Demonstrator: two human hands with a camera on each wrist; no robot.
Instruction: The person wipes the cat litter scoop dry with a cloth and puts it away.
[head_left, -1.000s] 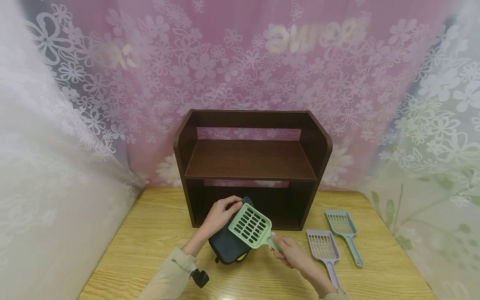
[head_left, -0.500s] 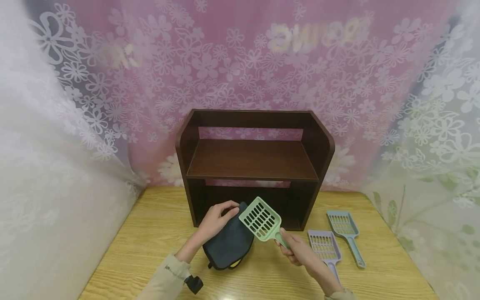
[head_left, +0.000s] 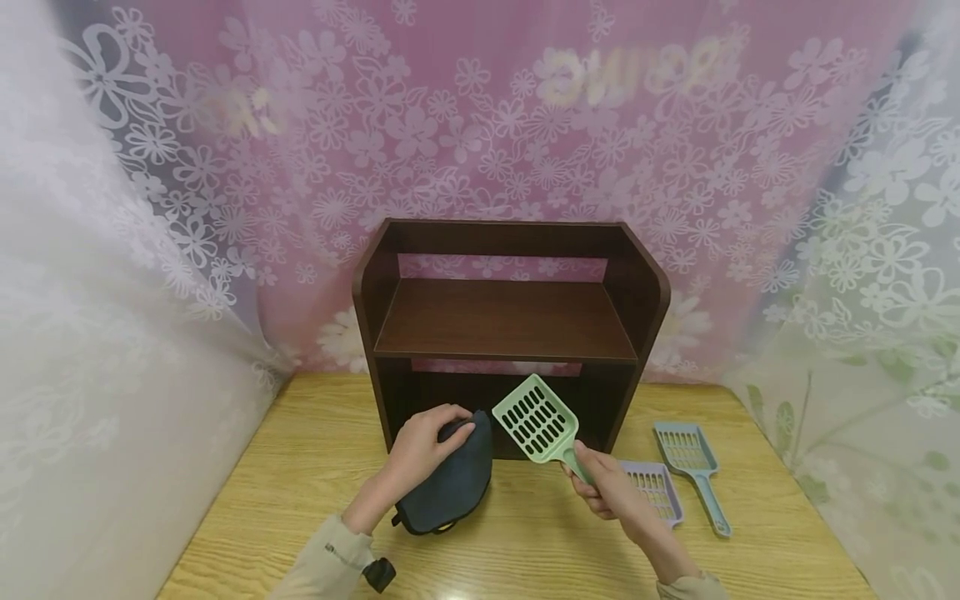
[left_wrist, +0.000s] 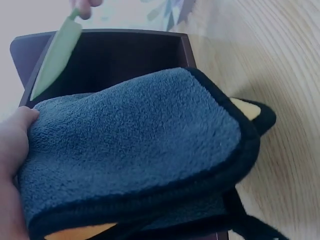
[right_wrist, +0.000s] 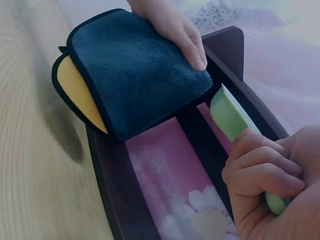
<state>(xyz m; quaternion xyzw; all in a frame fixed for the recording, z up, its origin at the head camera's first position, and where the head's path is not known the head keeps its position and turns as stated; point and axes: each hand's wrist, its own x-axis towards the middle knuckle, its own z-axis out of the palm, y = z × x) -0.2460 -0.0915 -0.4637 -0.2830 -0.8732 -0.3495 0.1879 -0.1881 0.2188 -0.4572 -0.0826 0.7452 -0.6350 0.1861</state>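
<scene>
My left hand (head_left: 423, 446) pinches the upper edge of a folded dark blue cloth (head_left: 453, 487), which hangs in front of the shelf's lower left. Black edging and a yellow underside show on the cloth (right_wrist: 135, 70) in the right wrist view. My right hand (head_left: 611, 483) grips the handle of a green slotted litter scoop (head_left: 536, 419), its head raised and tilted up to the left before the lower compartment. Cloth and scoop are apart. Behind my right hand lies a purple litter scoop (head_left: 654, 487), its handle hidden by the hand and forearm. A blue litter scoop (head_left: 686, 450) lies farther right.
A dark brown two-tier shelf (head_left: 506, 321) stands at the back of the wooden table (head_left: 300, 467). A pink floral curtain (head_left: 480, 125) hangs behind it, and pale sheets (head_left: 135, 417) enclose the sides.
The green scoop has moved right and upward, away from the cloth. My left hand has shifted the cloth left and slightly toward me. The other two scoops lie where they were.
</scene>
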